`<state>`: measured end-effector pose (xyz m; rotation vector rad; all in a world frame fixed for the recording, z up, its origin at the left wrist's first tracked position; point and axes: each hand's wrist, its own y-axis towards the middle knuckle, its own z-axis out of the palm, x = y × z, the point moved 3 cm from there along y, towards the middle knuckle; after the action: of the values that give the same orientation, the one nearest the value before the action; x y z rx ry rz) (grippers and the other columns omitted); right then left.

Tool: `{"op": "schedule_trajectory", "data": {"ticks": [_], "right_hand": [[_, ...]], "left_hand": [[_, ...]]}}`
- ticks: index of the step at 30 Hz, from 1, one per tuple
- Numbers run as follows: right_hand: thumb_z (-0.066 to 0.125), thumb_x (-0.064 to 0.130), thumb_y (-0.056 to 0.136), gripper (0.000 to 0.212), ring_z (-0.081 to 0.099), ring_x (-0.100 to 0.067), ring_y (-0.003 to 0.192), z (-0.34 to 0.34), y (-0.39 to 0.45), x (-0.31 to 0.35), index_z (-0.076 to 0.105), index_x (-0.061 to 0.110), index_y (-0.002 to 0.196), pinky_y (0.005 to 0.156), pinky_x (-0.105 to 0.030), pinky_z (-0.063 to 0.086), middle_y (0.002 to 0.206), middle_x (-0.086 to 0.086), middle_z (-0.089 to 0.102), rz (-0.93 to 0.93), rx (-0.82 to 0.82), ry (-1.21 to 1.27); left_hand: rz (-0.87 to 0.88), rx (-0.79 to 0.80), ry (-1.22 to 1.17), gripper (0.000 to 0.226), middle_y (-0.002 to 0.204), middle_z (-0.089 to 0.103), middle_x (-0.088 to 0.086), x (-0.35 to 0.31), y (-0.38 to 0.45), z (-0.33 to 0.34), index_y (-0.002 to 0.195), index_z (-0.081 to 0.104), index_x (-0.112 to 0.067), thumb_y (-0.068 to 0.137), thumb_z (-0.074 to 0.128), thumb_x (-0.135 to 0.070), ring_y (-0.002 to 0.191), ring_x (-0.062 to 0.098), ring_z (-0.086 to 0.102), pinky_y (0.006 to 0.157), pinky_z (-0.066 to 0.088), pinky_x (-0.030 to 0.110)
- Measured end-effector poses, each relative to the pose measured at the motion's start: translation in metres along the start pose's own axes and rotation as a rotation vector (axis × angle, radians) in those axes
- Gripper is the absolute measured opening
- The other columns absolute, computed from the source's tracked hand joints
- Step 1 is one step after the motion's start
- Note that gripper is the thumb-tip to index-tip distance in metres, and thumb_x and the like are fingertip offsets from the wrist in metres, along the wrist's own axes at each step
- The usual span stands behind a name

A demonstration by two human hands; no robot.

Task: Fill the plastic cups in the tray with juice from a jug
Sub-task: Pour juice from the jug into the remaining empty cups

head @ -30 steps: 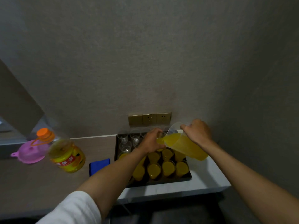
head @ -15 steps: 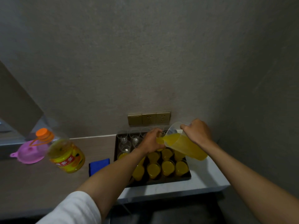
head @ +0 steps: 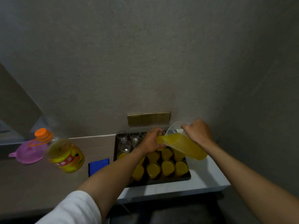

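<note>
Head view. The right hand [head: 198, 132] grips the jug [head: 186, 145] at its upper rear, fingers curled round what appears to be the handle; the handle itself is hidden by the hand. The jug is clear plastic, holds yellow juice, and is tilted with its spout low and to the left, over the tray [head: 161, 181].

The left hand [head: 151, 141] is curled round a cup [head: 160, 140] and holds it raised above the tray, its rim directly under the spout. That cup shows yellow juice; whether liquid is passing at this moment cannot be told.

The tray is dark and rectangular and sits on the counter [head: 208, 177] against the wall. Its near rows hold filled cups [head: 168, 168], standing close together. Empty clear cups [head: 124, 145] stand in the far left part of the tray. The left forearm crosses the near left corner and hides some cups there.

Left of the tray, a folded blue cloth [head: 98, 165] lies flat on the counter, just beside the tray. Further left stands a large juice bottle [head: 64, 154] with an orange cap, partly full. Behind it lies a pink funnel [head: 28, 153]. A row of gold sockets [head: 148, 118] is fixed to the wall above the tray.
</note>
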<state>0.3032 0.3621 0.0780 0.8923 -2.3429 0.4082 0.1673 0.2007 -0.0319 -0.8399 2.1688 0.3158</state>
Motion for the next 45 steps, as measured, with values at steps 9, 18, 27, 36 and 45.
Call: {"op": "schedule_trajectory", "data": {"ticks": [9, 18, 27, 36, 45], "right_hand": [[0.068, 0.040, 0.083, 0.039, 0.052, -0.021, 0.052, 0.001, 0.008, -0.013, 0.054, 0.018, 0.053, 0.058, -0.034, 0.042, 0.047, 0.004, 0.052, 0.095, 0.026, 0.185], [0.070, 0.038, 0.084, 0.040, 0.050, -0.023, 0.053, 0.001, 0.016, -0.022, 0.059, 0.012, 0.056, 0.059, -0.040, 0.044, 0.051, -0.003, 0.052, 0.103, -0.025, 0.313], [0.069, 0.035, 0.088, 0.045, 0.041, -0.021, 0.049, 0.005, 0.028, -0.024, 0.050, 0.014, 0.053, 0.056, -0.035, 0.036, 0.048, 0.000, 0.044, 0.121, -0.070, 0.365], [0.070, 0.042, 0.086, 0.041, 0.054, -0.024, 0.056, 0.015, 0.035, -0.034, 0.066, 0.007, 0.065, 0.059, -0.035, 0.042, 0.058, -0.006, 0.056, 0.163, -0.060, 0.394], [0.071, 0.040, 0.085, 0.040, 0.049, -0.024, 0.053, 0.016, 0.040, -0.037, 0.057, 0.013, 0.059, 0.058, -0.036, 0.040, 0.054, -0.004, 0.051, 0.186, -0.071, 0.388]], "left_hand": [[-0.025, -0.040, -0.046, 0.074, 0.133, 0.059, 0.000, 0.003, 0.007, 0.003, 0.137, 0.053, -0.018, 0.073, 0.089, -0.028, 0.119, 0.010, 0.054, 0.100, 0.049, 0.031], [-0.030, -0.052, -0.071, 0.060, 0.129, 0.055, -0.006, 0.010, 0.018, 0.001, 0.127, 0.053, -0.032, 0.076, 0.086, -0.029, 0.121, 0.013, 0.054, 0.099, 0.052, 0.032], [-0.108, -0.096, -0.084, 0.062, 0.127, 0.051, -0.001, 0.023, 0.032, -0.004, 0.127, 0.051, -0.019, 0.076, 0.086, -0.022, 0.117, 0.016, 0.051, 0.098, 0.051, 0.034], [-0.115, -0.067, 0.004, 0.057, 0.120, 0.051, -0.004, 0.038, 0.039, 0.002, 0.113, 0.051, -0.031, 0.071, 0.089, -0.030, 0.113, 0.018, 0.053, 0.096, 0.055, 0.042], [-0.092, -0.053, 0.052, 0.057, 0.116, 0.053, -0.004, 0.041, 0.046, 0.003, 0.115, 0.055, -0.026, 0.069, 0.089, -0.036, 0.107, 0.018, 0.055, 0.089, 0.056, 0.042]]}}
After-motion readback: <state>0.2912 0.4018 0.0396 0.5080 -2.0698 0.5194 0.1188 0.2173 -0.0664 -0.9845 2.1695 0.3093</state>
